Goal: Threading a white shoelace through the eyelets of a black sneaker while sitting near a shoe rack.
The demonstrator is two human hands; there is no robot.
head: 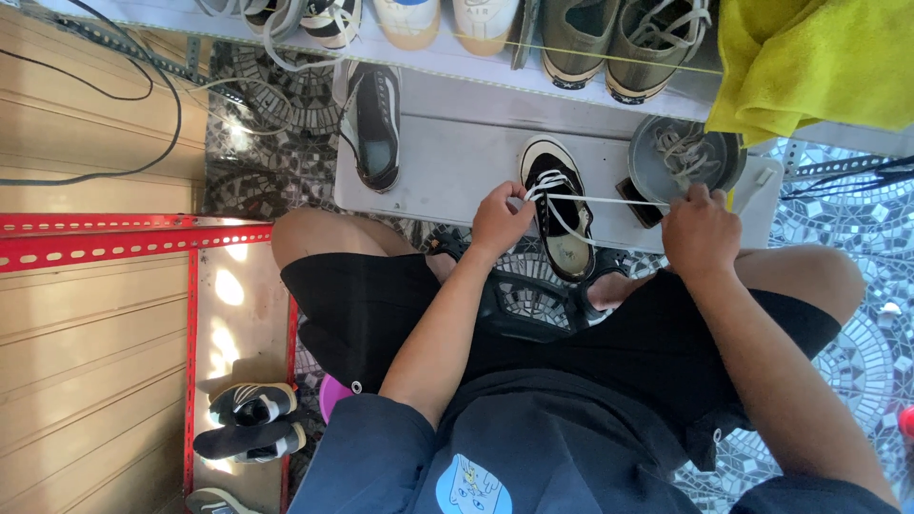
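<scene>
A black sneaker with a white toe and sole (559,211) lies on a low grey bench (447,171) in front of my knees. My left hand (502,217) pinches the white shoelace (609,200) at the shoe's eyelets. My right hand (701,231) grips the lace's other end, pulled taut to the right. A second black sneaker (374,126) rests on the bench further left.
A round metal bowl (684,158) with loose laces sits by my right hand. Above, a shelf holds several shoes (624,38) and a yellow cloth (809,62). A red metal rack (124,238) with shoes (252,419) stands left. Mosaic tile floor (857,352) below.
</scene>
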